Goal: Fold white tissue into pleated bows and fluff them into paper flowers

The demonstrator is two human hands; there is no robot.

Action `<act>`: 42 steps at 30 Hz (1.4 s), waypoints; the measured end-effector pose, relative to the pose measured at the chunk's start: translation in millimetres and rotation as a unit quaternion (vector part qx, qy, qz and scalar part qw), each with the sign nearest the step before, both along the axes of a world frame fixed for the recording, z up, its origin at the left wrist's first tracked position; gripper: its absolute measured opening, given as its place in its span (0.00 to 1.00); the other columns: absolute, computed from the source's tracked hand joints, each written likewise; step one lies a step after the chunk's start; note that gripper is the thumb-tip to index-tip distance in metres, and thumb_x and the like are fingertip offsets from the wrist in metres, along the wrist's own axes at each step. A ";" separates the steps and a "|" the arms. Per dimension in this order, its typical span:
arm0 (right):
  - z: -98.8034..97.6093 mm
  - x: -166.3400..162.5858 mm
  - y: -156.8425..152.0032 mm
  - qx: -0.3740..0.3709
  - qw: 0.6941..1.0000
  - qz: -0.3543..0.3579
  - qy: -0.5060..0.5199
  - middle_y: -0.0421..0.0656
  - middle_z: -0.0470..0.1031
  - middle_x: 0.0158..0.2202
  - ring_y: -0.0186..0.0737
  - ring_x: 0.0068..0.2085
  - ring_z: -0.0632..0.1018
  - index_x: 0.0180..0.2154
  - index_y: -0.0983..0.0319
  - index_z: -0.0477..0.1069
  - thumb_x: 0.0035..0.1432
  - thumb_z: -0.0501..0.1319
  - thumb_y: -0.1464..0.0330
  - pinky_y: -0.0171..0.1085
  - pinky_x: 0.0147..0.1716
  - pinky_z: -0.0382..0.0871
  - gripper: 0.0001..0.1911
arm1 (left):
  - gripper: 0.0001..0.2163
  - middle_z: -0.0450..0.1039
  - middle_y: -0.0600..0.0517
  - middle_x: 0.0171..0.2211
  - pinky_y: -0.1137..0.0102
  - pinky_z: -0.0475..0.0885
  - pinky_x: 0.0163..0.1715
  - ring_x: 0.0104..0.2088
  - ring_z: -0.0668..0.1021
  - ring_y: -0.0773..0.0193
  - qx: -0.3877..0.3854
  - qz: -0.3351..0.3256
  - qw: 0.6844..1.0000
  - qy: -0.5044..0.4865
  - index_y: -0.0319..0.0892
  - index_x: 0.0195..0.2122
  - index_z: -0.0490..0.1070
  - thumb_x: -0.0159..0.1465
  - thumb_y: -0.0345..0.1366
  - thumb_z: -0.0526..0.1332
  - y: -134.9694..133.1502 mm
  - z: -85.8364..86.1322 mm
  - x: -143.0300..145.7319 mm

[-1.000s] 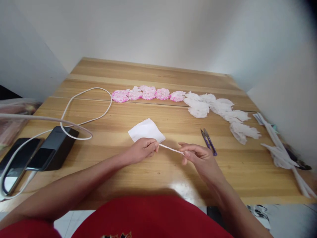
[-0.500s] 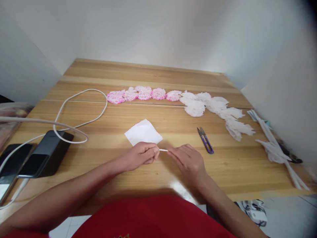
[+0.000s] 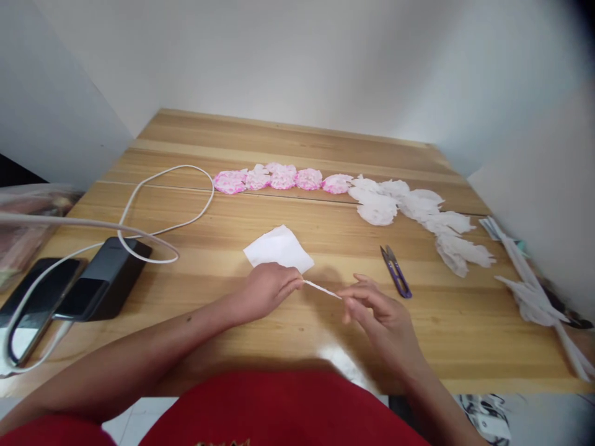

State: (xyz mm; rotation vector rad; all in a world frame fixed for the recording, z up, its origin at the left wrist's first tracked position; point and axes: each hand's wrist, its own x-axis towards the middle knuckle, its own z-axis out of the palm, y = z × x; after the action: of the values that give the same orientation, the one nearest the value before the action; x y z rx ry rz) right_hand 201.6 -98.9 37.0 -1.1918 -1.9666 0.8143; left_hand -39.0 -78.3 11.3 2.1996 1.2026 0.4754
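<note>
A thin, white twisted strip (image 3: 321, 288), seemingly paper, stretches between my two hands above the table. My left hand (image 3: 272, 290) is closed around its left end, which the fingers hide. My right hand (image 3: 379, 313) pinches the other end between thumb and fingertips. Just behind my left hand lies a white square paper sheet (image 3: 280, 246), its near corner covered by that hand. To the right of my right hand rest small purple thread snips (image 3: 396, 272), blades pointing away from me.
Pink-tinged paper flowers (image 3: 282, 177) and white ones (image 3: 421, 204) form a row across the wooden table (image 3: 297, 139). A black power bank (image 3: 105, 279), a phone (image 3: 41, 303) and a looped white cable (image 3: 189, 221) occupy the left. White paper strips (image 3: 530, 279) lie along the right edge.
My right hand has drawn away to the right and slightly nearer me, so a longer piece of the white strip shows. The whole view has shifted a little.
</note>
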 end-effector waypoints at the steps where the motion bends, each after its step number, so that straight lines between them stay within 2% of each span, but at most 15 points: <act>1: 1.2 -1.4 -1.5 -0.051 0.997 0.003 0.049 0.33 0.75 0.19 0.38 0.34 0.79 0.36 0.54 0.74 0.62 0.59 0.65 0.50 0.58 0.60 0.05 | 0.17 0.76 0.49 0.31 0.70 0.61 0.33 0.33 0.75 0.61 0.010 -0.010 1.000 0.018 0.41 0.34 0.71 0.71 0.42 0.47 -2.2 0.6 1.0; 4: 2.1 -7.7 -2.4 -0.138 0.982 0.026 0.128 0.39 0.82 0.35 0.41 0.48 0.78 0.39 0.54 0.74 0.63 0.58 0.63 0.47 0.56 0.66 0.07 | 0.18 0.75 0.49 0.29 0.70 0.60 0.30 0.30 0.74 0.61 0.012 -0.072 0.997 0.033 0.41 0.33 0.71 0.71 0.42 0.46 -11.2 5.7 4.5; 7: -2.8 -13.9 2.0 -0.072 0.995 0.061 0.033 0.45 0.77 0.51 0.43 0.54 0.75 0.49 0.54 0.73 0.64 0.56 0.67 0.43 0.51 0.71 0.14 | 0.16 0.74 0.51 0.28 0.72 0.61 0.30 0.29 0.73 0.64 -0.024 -0.146 0.988 -0.033 0.41 0.32 0.70 0.70 0.40 0.47 -17.4 12.1 6.4; 11: -15.7 -16.6 5.9 0.178 0.975 0.089 -0.097 0.45 0.81 0.43 0.40 0.42 0.81 0.51 0.57 0.72 0.63 0.55 0.75 0.38 0.42 0.75 0.18 | 0.16 0.70 0.54 0.25 0.75 0.62 0.30 0.27 0.71 0.69 -0.100 -0.103 0.976 -0.164 0.40 0.29 0.68 0.70 0.38 0.46 -14.5 13.9 4.7; 15: -18.8 -14.3 3.3 0.250 0.958 0.071 -0.120 0.45 0.82 0.34 0.38 0.32 0.81 0.46 0.60 0.73 0.61 0.58 0.77 0.36 0.32 0.74 0.14 | 0.17 0.67 0.56 0.23 0.76 0.60 0.26 0.24 0.67 0.71 -0.123 -0.046 0.971 -0.199 0.39 0.29 0.67 0.71 0.40 0.45 -9.9 10.4 2.6; 18: -14.0 -10.4 -0.5 0.176 0.979 0.056 -0.092 0.43 0.80 0.29 0.37 0.28 0.79 0.42 0.59 0.75 0.63 0.57 0.72 0.35 0.29 0.72 0.10 | 0.18 0.70 0.53 0.25 0.74 0.62 0.30 0.27 0.70 0.68 -0.049 -0.053 0.988 -0.134 0.39 0.31 0.68 0.71 0.39 0.45 -7.5 7.8 2.0; 21: -9.3 -6.1 -6.4 -0.041 0.999 0.023 -0.028 0.38 0.75 0.22 0.35 0.21 0.74 0.45 0.59 0.74 0.63 0.57 0.66 0.32 0.21 0.67 0.10 | 0.19 0.72 0.48 0.27 0.69 0.62 0.34 0.30 0.71 0.63 0.078 -0.065 0.995 0.003 0.39 0.31 0.69 0.71 0.40 0.45 -4.3 4.0 3.1; 24: -3.9 -4.9 -11.2 -0.265 0.959 0.029 0.099 0.33 0.68 0.15 0.31 0.15 0.66 0.46 0.59 0.70 0.63 0.56 0.60 0.30 0.15 0.58 0.13 | 0.18 0.72 0.47 0.26 0.66 0.62 0.35 0.29 0.70 0.62 0.125 -0.077 0.986 0.081 0.38 0.30 0.69 0.71 0.39 0.45 -5.7 2.4 7.6; 26: 2.1 -6.9 -10.7 -0.293 0.939 0.056 0.173 0.36 0.72 0.19 0.32 0.18 0.70 0.42 0.58 0.69 0.62 0.57 0.58 0.30 0.18 0.63 0.12 | 0.17 0.71 0.48 0.26 0.67 0.62 0.34 0.28 0.70 0.63 0.103 -0.085 0.989 0.067 0.39 0.30 0.68 0.71 0.37 0.45 -11.3 5.8 11.7; 28: 9.0 -10.6 -6.2 -0.235 0.953 0.078 0.173 0.41 0.77 0.28 0.36 0.29 0.77 0.39 0.58 0.71 0.62 0.58 0.60 0.33 0.28 0.70 0.10 | 0.15 0.70 0.50 0.26 0.69 0.61 0.32 0.27 0.68 0.64 0.039 -0.104 0.994 0.006 0.39 0.30 0.67 0.70 0.37 0.47 -18.6 12.7 14.7; 31: 13.8 -17.2 4.2 -0.083 0.990 0.107 0.031 0.44 0.78 0.39 0.38 0.40 0.78 0.45 0.56 0.73 0.64 0.55 0.69 0.37 0.38 0.72 0.11 | 0.14 0.66 0.54 0.24 0.73 0.61 0.29 0.26 0.67 0.68 -0.118 -0.131 0.973 -0.149 0.40 0.28 0.64 0.69 0.36 0.47 -24.8 22.9 14.3; 34: 6.4 -21.6 11.4 0.093 0.984 0.138 -0.057 0.44 0.79 0.39 0.38 0.40 0.77 0.52 0.56 0.69 0.63 0.54 0.76 0.37 0.37 0.72 0.19 | 0.16 0.59 0.57 0.21 0.75 0.60 0.26 0.23 0.64 0.71 -0.237 -0.070 0.927 -0.282 0.40 0.27 0.61 0.70 0.40 0.45 -21.4 24.6 10.1; 36: -1.4 -22.0 12.3 0.170 0.973 0.135 -0.083 0.44 0.79 0.36 0.38 0.36 0.77 0.52 0.58 0.70 0.62 0.55 0.78 0.36 0.35 0.72 0.19 | 0.17 0.56 0.58 0.20 0.76 0.59 0.25 0.22 0.61 0.72 -0.278 -0.047 0.908 -0.311 0.40 0.26 0.60 0.69 0.42 0.46 -16.9 22.2 7.3; 39: -8.5 -18.4 9.4 0.182 0.973 0.111 -0.089 0.41 0.78 0.28 0.37 0.28 0.76 0.47 0.59 0.72 0.62 0.56 0.76 0.35 0.28 0.70 0.14 | 0.17 0.56 0.58 0.20 0.76 0.58 0.24 0.21 0.60 0.72 -0.274 -0.034 0.913 -0.301 0.40 0.26 0.61 0.69 0.42 0.47 -11.2 18.3 4.1; 42: -8.4 -12.2 3.9 0.127 0.986 0.084 -0.073 0.39 0.76 0.25 0.36 0.26 0.76 0.45 0.57 0.73 0.62 0.57 0.73 0.34 0.27 0.70 0.12 | 0.17 0.61 0.57 0.21 0.75 0.58 0.26 0.22 0.63 0.71 -0.186 -0.015 0.955 -0.233 0.40 0.27 0.63 0.70 0.41 0.46 -6.9 13.9 1.1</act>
State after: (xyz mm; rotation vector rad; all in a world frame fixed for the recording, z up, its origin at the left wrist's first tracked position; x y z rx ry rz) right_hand 189.4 -95.0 28.6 -0.9685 -2.2390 0.5477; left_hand -37.9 -85.1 25.2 1.6616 0.9132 0.6521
